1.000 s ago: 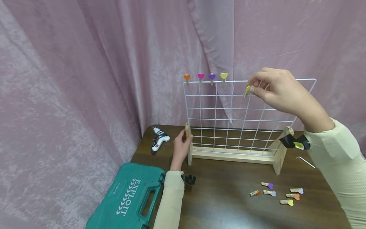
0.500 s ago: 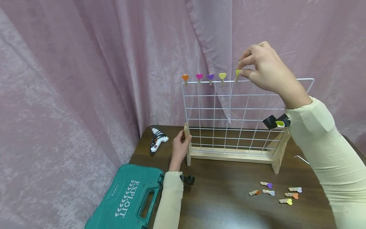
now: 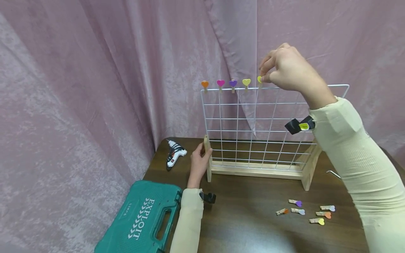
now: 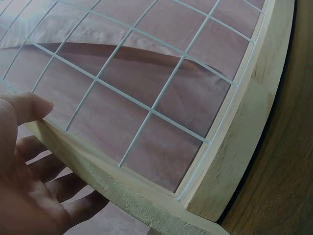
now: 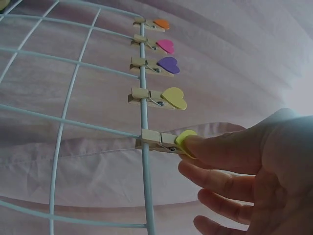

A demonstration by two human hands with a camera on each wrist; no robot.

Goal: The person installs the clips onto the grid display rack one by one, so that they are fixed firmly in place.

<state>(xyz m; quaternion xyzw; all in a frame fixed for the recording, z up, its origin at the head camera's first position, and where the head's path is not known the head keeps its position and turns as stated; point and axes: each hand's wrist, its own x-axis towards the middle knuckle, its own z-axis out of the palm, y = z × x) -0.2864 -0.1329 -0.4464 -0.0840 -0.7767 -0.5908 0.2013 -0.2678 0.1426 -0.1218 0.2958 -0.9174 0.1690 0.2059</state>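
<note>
My right hand point(image 3: 286, 70) pinches a clothespin point(image 5: 164, 140) by its yellow heart end. In the right wrist view its wooden jaws sit over the top wire of the white wire grid point(image 3: 250, 119). Along that wire stand an orange-heart clothespin point(image 3: 205, 85), a pink-heart one point(image 3: 220, 84), a purple-heart one point(image 3: 233, 84) and a pale-yellow-heart one point(image 3: 246, 83). With thumb and fingers on either side, my left hand point(image 3: 199, 162) holds the left wooden upright point(image 3: 207, 158) of the grid's stand. The left wrist view shows the thumb over that wood's edge point(image 4: 98, 171).
Several heart clothespins lie on the brown table point(image 3: 246, 218), among them a purple one point(image 3: 295, 202) and a yellow one point(image 3: 317, 221). A white glue gun point(image 3: 176, 153) and a green tool case point(image 3: 142, 214) are at left. A hex key point(image 3: 333, 173) lies right of the stand.
My right hand has moved up and left, carrying the yellow-heart clothespin from in front of the grid onto its top wire. The left hand has stayed on the upright.
</note>
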